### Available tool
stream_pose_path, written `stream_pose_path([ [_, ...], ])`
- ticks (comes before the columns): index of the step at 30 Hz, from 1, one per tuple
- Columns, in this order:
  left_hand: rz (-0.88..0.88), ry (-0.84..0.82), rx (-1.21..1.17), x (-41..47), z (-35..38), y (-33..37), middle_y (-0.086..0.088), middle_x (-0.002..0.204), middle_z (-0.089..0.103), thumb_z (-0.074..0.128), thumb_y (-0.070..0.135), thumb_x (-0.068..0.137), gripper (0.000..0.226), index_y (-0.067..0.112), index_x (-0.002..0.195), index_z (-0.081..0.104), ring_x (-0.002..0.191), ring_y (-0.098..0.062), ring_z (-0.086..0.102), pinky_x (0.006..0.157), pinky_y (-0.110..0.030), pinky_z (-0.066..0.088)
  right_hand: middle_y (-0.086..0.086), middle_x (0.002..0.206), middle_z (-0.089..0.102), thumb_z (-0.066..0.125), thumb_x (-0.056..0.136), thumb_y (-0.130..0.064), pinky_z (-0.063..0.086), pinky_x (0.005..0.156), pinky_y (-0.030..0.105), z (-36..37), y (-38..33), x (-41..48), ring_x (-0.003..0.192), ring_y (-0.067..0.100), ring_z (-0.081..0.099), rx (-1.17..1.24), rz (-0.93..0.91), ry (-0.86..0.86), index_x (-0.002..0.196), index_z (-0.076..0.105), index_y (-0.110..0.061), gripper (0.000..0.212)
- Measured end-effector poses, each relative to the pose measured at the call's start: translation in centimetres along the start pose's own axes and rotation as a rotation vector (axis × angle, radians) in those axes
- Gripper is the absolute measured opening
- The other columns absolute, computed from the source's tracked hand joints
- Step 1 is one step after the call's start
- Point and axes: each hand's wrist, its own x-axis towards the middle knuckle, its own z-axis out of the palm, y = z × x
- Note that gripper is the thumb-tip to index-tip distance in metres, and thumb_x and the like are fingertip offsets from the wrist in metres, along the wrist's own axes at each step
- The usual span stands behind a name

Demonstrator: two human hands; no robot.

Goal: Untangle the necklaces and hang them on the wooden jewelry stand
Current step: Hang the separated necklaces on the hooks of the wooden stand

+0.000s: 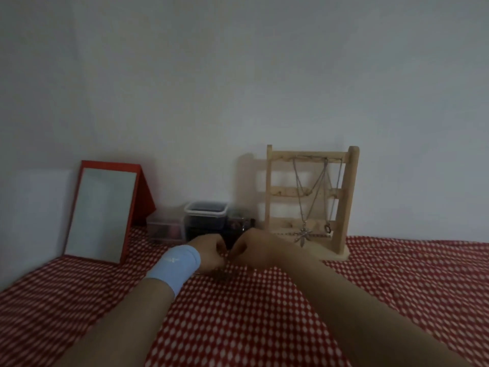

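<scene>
Nearest: both forearms reach forward over a red-and-white patterned cloth (pixel 238 327). The left wrist carries a light blue wristband (pixel 177 266).

Left hand (pixel 209 254) and right hand (pixel 252 250) sit close together, just above the cloth, knuckles up. The fingers of both are curled inward toward each other and the fingertips almost meet. The frame is too blurred to resolve a chain between them, so I cannot tell whether either hand grasps anything.

A small dark clump (pixel 221 275) lies on the cloth just below the left hand. It may be chain, but this is not confirmed.

Behind the hands, against the wall: a clear plastic container (pixel 206 210) with dark contents, and a lower clear box (pixel 165 229) just to its left. Further left stands a red-framed mirror (pixel 102 211), tilted back on its folding support.

Right of the containers: the wooden jewelry stand (pixel 352 197), upright on the cloth near the wall, just beyond the right hand.

- Two necklaces hang from its top bar.
- The leaf-pendant necklace (pixel 303 235) reaches down to the stand's base.
- The ring-pendant necklace (pixel 328 228) hangs just to its right.
- Their chains cross each other partway down.

Farthest: a plain white wall (pixel 238 75).
</scene>
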Motion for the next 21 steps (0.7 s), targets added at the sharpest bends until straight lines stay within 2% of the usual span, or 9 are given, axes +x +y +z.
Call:
stream_pose_path([
  [2, 0.0, 0.015, -0.053, -0.8, 0.8, -2.5, 0.004, 0.095, 0.063, 0.07, 0.052, 0.069, 0.038, 0.029, 0.095, 0.056, 0.083, -0.013, 0.06, 0.067, -0.028, 0.045, -0.002, 0.111, 0.075, 0.073, 0.089, -0.026, 0.054, 0.081, 0.023, 2.1, -1.2, 1.2, 0.097, 0.013, 0.068, -0.05, -0.019, -0.058, 0.109, 0.08, -0.022, 0.022],
  [5, 0.059, -0.036, -0.057, -1.8, 1.8, -4.5, 0.006, 0.08, 0.065, 0.069, 0.039, 0.075, 0.013, 0.029, 0.075, 0.061, 0.079, -0.018, 0.064, 0.066, -0.025, 0.046, 0.007, 0.108, 0.074, 0.075, 0.087, -0.032, 0.057, 0.087, 0.035, 3.9, -1.7, 2.8, 0.098, 0.024, 0.069, -0.213, -0.001, -0.074, 0.109, 0.077, -0.015, 0.029],
  [6, 0.068, -0.027, -0.053, -1.9, 2.0, -4.9, 0.006, 0.085, 0.068, 0.069, 0.034, 0.078, 0.007, 0.027, 0.079, 0.067, 0.083, -0.017, 0.065, 0.07, -0.024, 0.049, 0.007, 0.106, 0.074, 0.075, 0.086, -0.034, 0.058, 0.087, 0.036, 4.0, -1.8, 3.1, 0.096, 0.025, 0.069, -0.249, 0.009, -0.069, 0.109, 0.077, -0.014, 0.03],
  [8, 0.061, 0.018, -0.055, -2.1, 2.2, -5.2, 0.006, 0.093, 0.069, 0.07, 0.03, 0.082, 0.015, 0.022, 0.095, 0.073, 0.087, -0.013, 0.063, 0.077, -0.022, 0.048, 0.007, 0.104, 0.074, 0.075, 0.087, -0.035, 0.059, 0.087, 0.039, 3.7, -1.8, 3.5, 0.094, 0.025, 0.069, -0.289, 0.026, -0.089, 0.106, 0.077, -0.013, 0.03],
  [11, 0.057, 0.04, -0.069, -1.7, 2.1, -4.8, 0.01, 0.093, 0.066, 0.067, 0.029, 0.086, 0.012, 0.023, 0.095, 0.073, 0.089, -0.01, 0.061, 0.08, -0.021, 0.047, 0.008, 0.105, 0.071, 0.065, 0.096, -0.032, 0.055, 0.084, 0.038, 3.3, -1.3, 3.2, 0.095, 0.026, 0.066, -0.283, 0.047, -0.126, 0.104, 0.073, -0.01, 0.025],
  [15, 0.088, 0.154, -0.166, -0.2, 2.3, -2.9, 0.005, 0.1, 0.066, 0.059, 0.027, 0.089, 0.005, 0.028, 0.087, 0.064, 0.093, -0.014, 0.061, 0.081, -0.027, 0.047, 0.01, 0.119, 0.064, 0.046, 0.106, -0.021, 0.044, 0.084, 0.029, 1.7, 0.1, 1.6, 0.112, 0.027, 0.06, -0.064, 0.047, -0.037, 0.122, 0.067, -0.006, 0.031],
  [17, 0.111, 0.199, -0.298, 0.4, 2.4, -1.4, 0.005, 0.1, 0.064, 0.057, 0.024, 0.091, 0.005, 0.027, 0.093, 0.06, 0.095, -0.016, 0.061, 0.083, -0.029, 0.047, 0.019, 0.121, 0.067, 0.044, 0.106, -0.019, 0.049, 0.087, 0.031, 0.7, 0.8, 0.9, 0.103, 0.03, 0.061, 0.114, 0.043, 0.058, 0.115, 0.069, -0.002, 0.031],
  [19, 0.142, 0.148, -0.507, 0.9, 2.6, 0.3, -0.001, 0.102, 0.067, 0.06, 0.022, 0.09, 0.015, 0.022, 0.104, 0.06, 0.095, -0.02, 0.065, 0.091, -0.036, 0.051, 0.02, 0.101, 0.071, 0.045, 0.107, -0.025, 0.057, 0.092, 0.044, 0.2, 1.6, 0.7, 0.09, 0.03, 0.065, 0.409, 0.062, 0.182, 0.099, 0.07, -0.001, 0.037],
  [21, 0.165, 0.031, -0.767, 1.2, 2.4, 2.2, -0.01, 0.097, 0.072, 0.06, 0.017, 0.092, 0.021, 0.014, 0.113, 0.059, 0.087, -0.026, 0.071, 0.087, -0.041, 0.056, 0.017, 0.082, 0.069, 0.048, 0.106, -0.026, 0.06, 0.086, 0.049, -0.4, 2.6, 0.5, 0.08, 0.031, 0.067, 0.679, 0.059, 0.262, 0.089, 0.068, 0.002, 0.039],
])
